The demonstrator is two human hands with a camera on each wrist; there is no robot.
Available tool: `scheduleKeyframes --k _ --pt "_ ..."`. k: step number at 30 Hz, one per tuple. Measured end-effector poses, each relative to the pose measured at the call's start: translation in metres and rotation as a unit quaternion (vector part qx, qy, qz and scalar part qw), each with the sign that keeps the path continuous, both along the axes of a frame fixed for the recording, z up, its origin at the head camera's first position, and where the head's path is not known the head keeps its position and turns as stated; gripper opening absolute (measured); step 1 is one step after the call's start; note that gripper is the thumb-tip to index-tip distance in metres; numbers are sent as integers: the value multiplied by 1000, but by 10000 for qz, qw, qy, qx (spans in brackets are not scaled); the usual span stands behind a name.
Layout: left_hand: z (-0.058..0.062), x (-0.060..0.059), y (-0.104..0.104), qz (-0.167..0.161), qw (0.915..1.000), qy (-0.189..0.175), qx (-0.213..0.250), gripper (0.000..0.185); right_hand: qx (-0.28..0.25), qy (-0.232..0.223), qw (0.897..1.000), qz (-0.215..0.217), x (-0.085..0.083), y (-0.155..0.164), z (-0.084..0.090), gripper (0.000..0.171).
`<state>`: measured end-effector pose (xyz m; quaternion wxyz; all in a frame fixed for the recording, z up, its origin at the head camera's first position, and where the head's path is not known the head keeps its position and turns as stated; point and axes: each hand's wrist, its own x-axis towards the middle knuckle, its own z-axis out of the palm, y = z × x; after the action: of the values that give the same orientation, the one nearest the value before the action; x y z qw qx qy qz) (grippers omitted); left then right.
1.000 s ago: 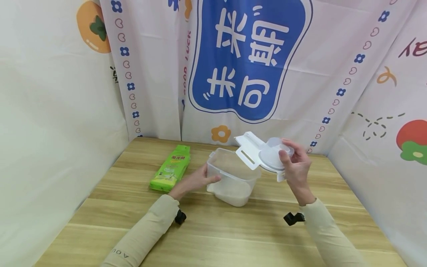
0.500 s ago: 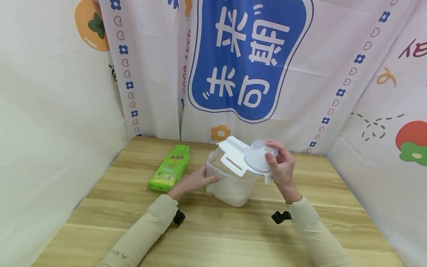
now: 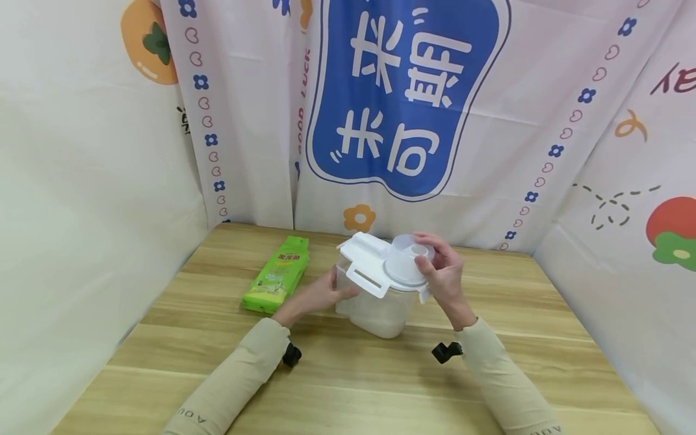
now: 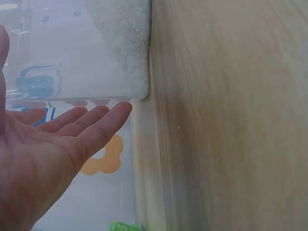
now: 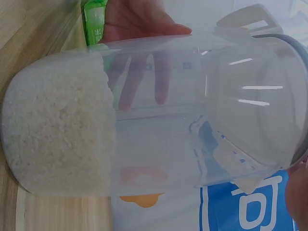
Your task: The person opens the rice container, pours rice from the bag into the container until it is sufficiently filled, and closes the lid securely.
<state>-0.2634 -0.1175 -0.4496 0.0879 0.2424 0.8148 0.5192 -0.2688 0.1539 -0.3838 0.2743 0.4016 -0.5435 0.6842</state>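
A clear plastic rice storage container (image 3: 380, 317) stands upright on the table, white rice (image 5: 57, 125) filling its lower part. My left hand (image 3: 321, 293) holds its left end, thumb on the near side and fingers along the far wall, as the left wrist view shows. A white lid (image 3: 365, 257) with a slotted flap lies over the container's mouth. My right hand (image 3: 443, 272) grips the translucent cup-shaped cap (image 3: 408, 263) on the lid's right part, thumb in front and fingers behind.
A green package (image 3: 278, 275) with red and white print lies left of the container, close to the left forearm. The wooden table (image 3: 348, 393) is bounded by printed white cloth (image 3: 250, 121) at the back and sides.
My right hand has brought the lid left and down from beside the container onto its mouth, levelling it. My left hand has kept its hold on the container in place.
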Motion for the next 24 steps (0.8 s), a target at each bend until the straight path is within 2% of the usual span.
scheduleKeyframes --k 9,13,19,24 --pt "1 -2 1 -30 9999 68 -75 91 107 11 9998 148 -2 1 -1 44" --pt "2 -3 0 -106 9999 84 54 93 148 -54 9993 349 -4 4 -1 46" --pt "1 0 -1 -14 9998 106 141 85 226 -131 9981 559 -5 2 -5 48" --pt "2 -1 0 36 9999 105 97 86 356 -61 9980 520 -7 4 -2 45"
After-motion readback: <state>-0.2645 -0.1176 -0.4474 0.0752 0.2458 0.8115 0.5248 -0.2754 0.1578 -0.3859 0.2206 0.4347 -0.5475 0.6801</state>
